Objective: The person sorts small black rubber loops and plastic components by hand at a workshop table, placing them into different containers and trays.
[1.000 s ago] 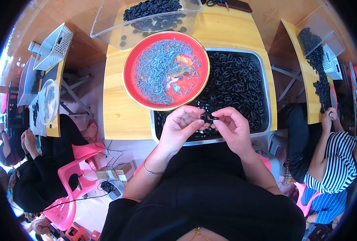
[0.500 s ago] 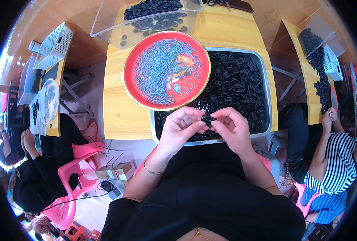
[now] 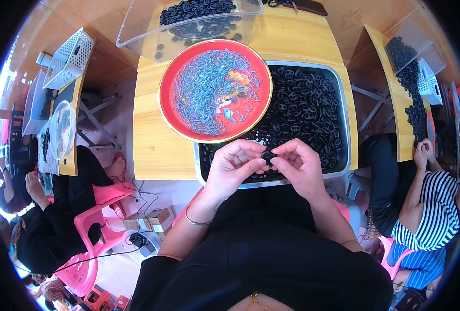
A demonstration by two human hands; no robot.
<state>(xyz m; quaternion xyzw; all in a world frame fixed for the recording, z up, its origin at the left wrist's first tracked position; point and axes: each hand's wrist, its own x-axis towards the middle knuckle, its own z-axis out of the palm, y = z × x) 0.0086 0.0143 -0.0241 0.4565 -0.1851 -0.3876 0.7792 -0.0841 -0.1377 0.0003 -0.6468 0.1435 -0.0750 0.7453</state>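
Between my two hands is a small black oval piece with holes point(image 3: 267, 155), pinched from both sides. My left hand point(image 3: 239, 161) grips it with thumb and fingertips, and my right hand point(image 3: 298, 163) does the same from the other side. Whether a pin is in the piece cannot be made out. Both hands are over the near edge of a metal tray point(image 3: 345, 129) full of similar black pieces point(image 3: 305, 109). Just beyond my left hand, a red round tray point(image 3: 164, 103) with many small grey pins point(image 3: 199, 88) overlaps the metal tray's left part.
A clear plastic bin point(image 3: 188, 41) with black pieces stands at the wooden table's point(image 3: 157, 160) far side. Scissors point(image 3: 282, 3) lie at the far edge. People sit at side tables left and right, near a pink chair point(image 3: 92, 228) and a cable on the floor.
The black piece has turned slightly between my fingertips, while my hands stay nearly in place. The person on the left has shifted their hand.
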